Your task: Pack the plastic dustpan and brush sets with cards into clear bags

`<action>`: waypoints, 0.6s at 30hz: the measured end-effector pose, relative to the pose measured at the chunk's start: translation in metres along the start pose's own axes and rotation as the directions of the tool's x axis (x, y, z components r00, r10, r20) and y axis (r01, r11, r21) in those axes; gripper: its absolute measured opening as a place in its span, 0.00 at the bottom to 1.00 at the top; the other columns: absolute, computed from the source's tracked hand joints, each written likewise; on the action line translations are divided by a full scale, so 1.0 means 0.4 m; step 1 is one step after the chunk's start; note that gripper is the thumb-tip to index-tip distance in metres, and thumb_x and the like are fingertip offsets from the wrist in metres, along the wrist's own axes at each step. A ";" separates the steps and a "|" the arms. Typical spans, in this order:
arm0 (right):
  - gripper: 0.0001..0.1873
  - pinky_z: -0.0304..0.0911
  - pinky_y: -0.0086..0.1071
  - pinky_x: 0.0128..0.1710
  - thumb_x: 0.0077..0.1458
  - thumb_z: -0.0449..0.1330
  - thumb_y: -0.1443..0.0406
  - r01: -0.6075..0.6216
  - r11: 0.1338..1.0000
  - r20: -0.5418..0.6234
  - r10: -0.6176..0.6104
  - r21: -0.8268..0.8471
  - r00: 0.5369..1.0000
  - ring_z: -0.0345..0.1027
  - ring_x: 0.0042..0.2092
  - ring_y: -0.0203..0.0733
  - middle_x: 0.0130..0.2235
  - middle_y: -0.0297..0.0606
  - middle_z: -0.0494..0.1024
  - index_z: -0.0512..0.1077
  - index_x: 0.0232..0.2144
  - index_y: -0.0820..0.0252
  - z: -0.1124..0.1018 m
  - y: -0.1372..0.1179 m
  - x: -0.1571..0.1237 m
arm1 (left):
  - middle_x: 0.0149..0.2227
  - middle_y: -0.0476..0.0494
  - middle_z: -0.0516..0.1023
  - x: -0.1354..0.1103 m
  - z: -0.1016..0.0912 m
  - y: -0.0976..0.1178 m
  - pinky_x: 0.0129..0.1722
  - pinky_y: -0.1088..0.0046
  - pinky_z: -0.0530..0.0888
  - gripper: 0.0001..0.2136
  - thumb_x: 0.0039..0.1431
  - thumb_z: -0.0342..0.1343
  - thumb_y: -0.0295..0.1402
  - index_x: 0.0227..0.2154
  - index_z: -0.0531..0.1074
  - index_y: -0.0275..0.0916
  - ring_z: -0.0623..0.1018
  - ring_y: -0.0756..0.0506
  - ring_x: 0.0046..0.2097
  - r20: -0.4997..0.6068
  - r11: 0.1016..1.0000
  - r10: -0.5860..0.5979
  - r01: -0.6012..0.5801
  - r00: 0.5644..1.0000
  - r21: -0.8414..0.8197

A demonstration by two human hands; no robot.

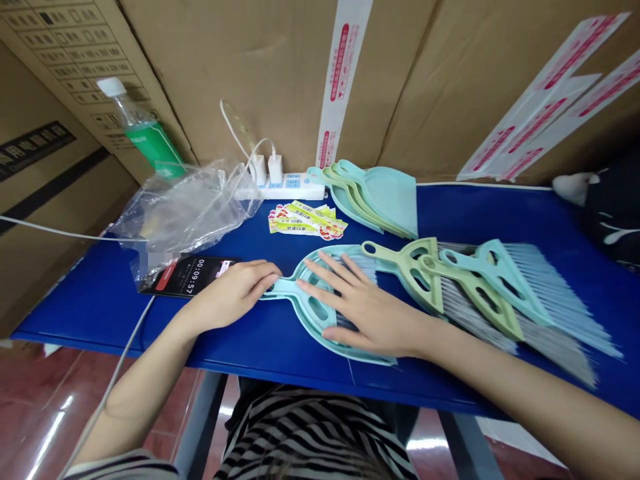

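My left hand (233,297) lies curled over the handle of a pale teal plastic dustpan (316,330), with the fingertips at the handle's near end. My right hand (363,310) rests flat with fingers spread across the dustpan's slotted middle. Grey-blue bristles of a hand brush (363,267) show beneath that hand, and the brush seems to lie stacked with the dustpan. Just to the right lie several green and teal hand brushes (493,293), overlapping with their bristles pointing right. A nested stack of teal and green dustpans (375,197) stands farther back.
The blue table (465,207) holds yellow printed packets (307,221), a crumpled clear plastic bag (185,213), a phone showing a timer (187,277) and a power strip with chargers (293,187). A water bottle (145,127) stands behind, against cardboard boxes (260,73).
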State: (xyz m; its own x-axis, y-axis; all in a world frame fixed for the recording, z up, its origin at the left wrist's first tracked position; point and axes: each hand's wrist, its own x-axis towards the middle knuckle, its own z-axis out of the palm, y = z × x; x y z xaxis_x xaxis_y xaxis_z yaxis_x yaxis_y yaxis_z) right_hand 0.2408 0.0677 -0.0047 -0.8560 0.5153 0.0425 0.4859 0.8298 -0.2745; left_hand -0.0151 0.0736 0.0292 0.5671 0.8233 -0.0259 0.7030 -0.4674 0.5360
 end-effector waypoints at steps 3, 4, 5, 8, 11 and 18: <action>0.35 0.39 0.67 0.64 0.67 0.49 0.52 -0.006 0.999 0.001 0.006 0.033 1.000 0.26 0.71 0.63 0.71 0.53 0.43 0.50 0.69 0.60 0.002 -0.001 0.002 | 0.34 0.47 0.76 0.008 0.005 -0.004 0.37 0.71 0.72 0.15 0.67 0.41 0.40 0.38 0.71 0.39 0.74 0.48 0.34 0.011 0.989 -0.033 0.034 0.999 -0.143; 0.35 0.38 0.68 0.64 0.67 0.49 0.52 -0.005 0.999 0.000 0.005 0.040 1.000 0.26 0.71 0.63 0.71 0.53 0.42 0.50 0.69 0.61 0.003 -0.001 0.001 | 0.33 0.48 0.75 0.010 0.007 -0.007 0.34 0.72 0.72 0.15 0.66 0.42 0.41 0.39 0.71 0.39 0.73 0.49 0.32 0.034 0.976 -0.057 0.063 0.998 -0.208; 0.35 0.38 0.68 0.64 0.67 0.49 0.52 -0.003 0.999 -0.002 0.003 0.044 1.000 0.25 0.71 0.63 0.71 0.53 0.42 0.50 0.69 0.61 0.004 0.000 0.000 | 0.31 0.49 0.74 0.012 0.010 -0.010 0.30 0.74 0.72 0.15 0.65 0.44 0.42 0.39 0.71 0.39 0.73 0.50 0.30 0.071 0.954 -0.084 0.101 0.994 -0.281; 0.35 0.37 0.68 0.64 0.66 0.50 0.53 0.001 0.999 -0.006 0.000 0.052 1.000 0.25 0.71 0.63 0.71 0.53 0.42 0.50 0.69 0.61 0.004 0.001 -0.002 | 0.27 0.52 0.70 0.019 0.019 -0.016 0.22 0.76 0.70 0.16 0.62 0.50 0.46 0.39 0.69 0.37 0.72 0.51 0.25 0.187 0.846 -0.130 0.207 0.974 -0.491; 0.35 0.36 0.68 0.64 0.66 0.50 0.53 0.005 0.998 -0.011 -0.004 0.055 1.000 0.25 0.71 0.63 0.71 0.52 0.43 0.50 0.69 0.61 0.005 0.001 -0.003 | 0.26 0.53 0.70 0.023 0.026 -0.016 0.21 0.77 0.71 0.16 0.61 0.53 0.46 0.40 0.68 0.37 0.73 0.51 0.25 0.213 0.770 -0.119 0.225 0.970 -0.598; 0.35 0.35 0.67 0.65 0.67 0.49 0.54 0.021 0.998 -0.029 -0.019 0.057 0.999 0.24 0.71 0.60 0.71 0.51 0.43 0.48 0.69 0.60 0.010 0.004 -0.006 | 0.26 0.52 0.71 0.024 0.030 -0.013 0.22 0.77 0.72 0.17 0.61 0.55 0.45 0.43 0.69 0.36 0.72 0.52 0.26 0.216 0.745 -0.090 0.210 0.972 -0.633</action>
State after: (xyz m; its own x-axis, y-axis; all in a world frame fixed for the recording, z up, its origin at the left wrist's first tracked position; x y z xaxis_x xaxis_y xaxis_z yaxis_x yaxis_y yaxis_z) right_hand 0.2429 0.0671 -0.0092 -0.8597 0.5051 0.0760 0.4568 0.8269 -0.3281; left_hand -0.0083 0.0800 0.0162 0.5809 0.7728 -0.2556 0.3709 0.0283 0.9282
